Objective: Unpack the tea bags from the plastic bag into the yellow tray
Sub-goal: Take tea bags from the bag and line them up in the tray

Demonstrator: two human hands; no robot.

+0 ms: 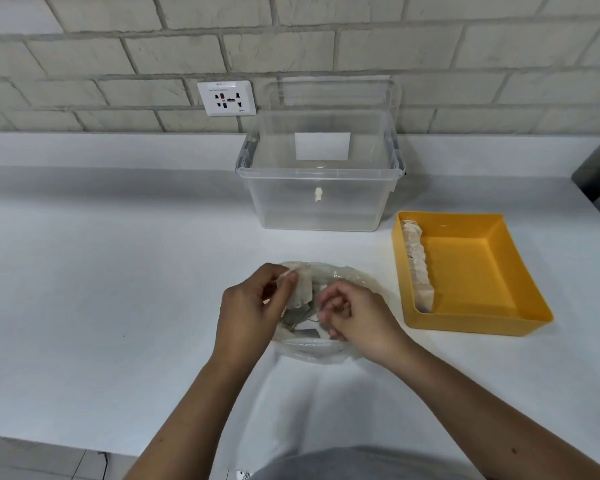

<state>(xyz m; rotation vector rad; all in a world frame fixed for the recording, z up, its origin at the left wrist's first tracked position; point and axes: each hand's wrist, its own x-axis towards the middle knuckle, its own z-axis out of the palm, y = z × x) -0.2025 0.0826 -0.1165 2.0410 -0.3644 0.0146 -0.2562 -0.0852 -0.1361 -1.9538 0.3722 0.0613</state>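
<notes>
A clear plastic bag (343, 275) lies open on the white counter in front of me, with several tea bags inside. My left hand (248, 313) pinches a pale tea bag (301, 289) by its upper edge just above the bag's mouth. My right hand (357, 315) is over the bag's right side, fingers curled and pinching a thin tea-bag string (313, 320). The yellow tray (499, 271) stands to the right, with a row of tea bags (417, 263) stacked along its left wall.
A clear storage box (321, 199) stands behind the bag, its lid (336, 95) leaning against the brick wall. A wall socket (226, 98) is left of it. A dark object (596, 168) sits at the far right edge. The counter's front edge runs near my body.
</notes>
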